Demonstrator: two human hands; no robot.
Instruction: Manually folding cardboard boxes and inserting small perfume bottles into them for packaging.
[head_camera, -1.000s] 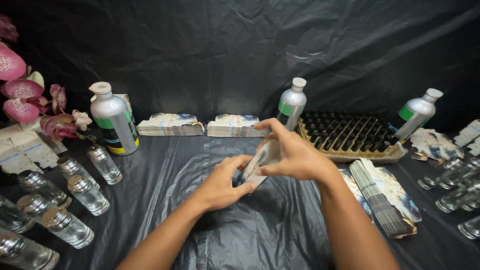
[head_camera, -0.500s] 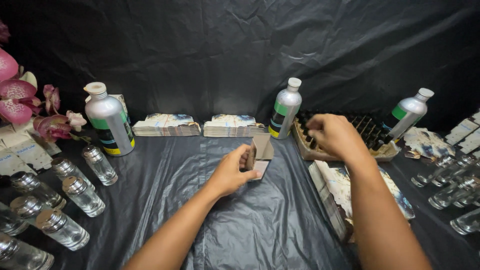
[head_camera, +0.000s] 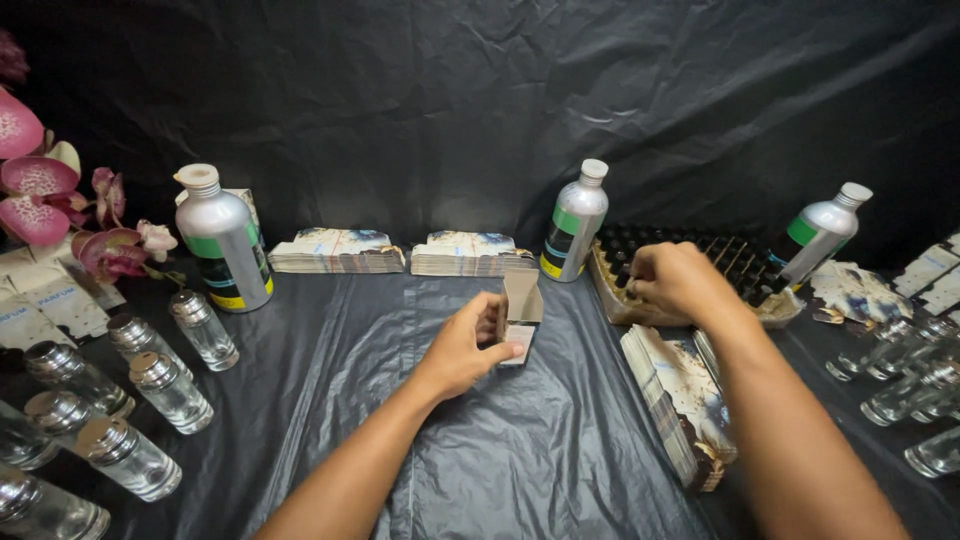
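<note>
My left hand (head_camera: 468, 345) holds a small folded cardboard box (head_camera: 520, 312) upright over the black sheet, its top flap standing open. My right hand (head_camera: 678, 280) reaches into the tray of small dark vials (head_camera: 735, 268) at the right, fingers curled down among them; whether it grips a vial is hidden. A row of flat printed cartons (head_camera: 678, 395) lies just below my right forearm.
Three silver metal bottles stand at the back (head_camera: 222, 240), (head_camera: 575, 222), (head_camera: 822, 230). Two stacks of flat cartons (head_camera: 338, 252), (head_camera: 470, 254) lie between them. Several clear glass bottles with silver caps (head_camera: 150, 385) stand at left, more (head_camera: 900, 385) at right. Pink flowers (head_camera: 40, 190) sit far left.
My right hand left the box and moved right onto the vial tray. The left hand keeps the box, now standing up with its flap open.
</note>
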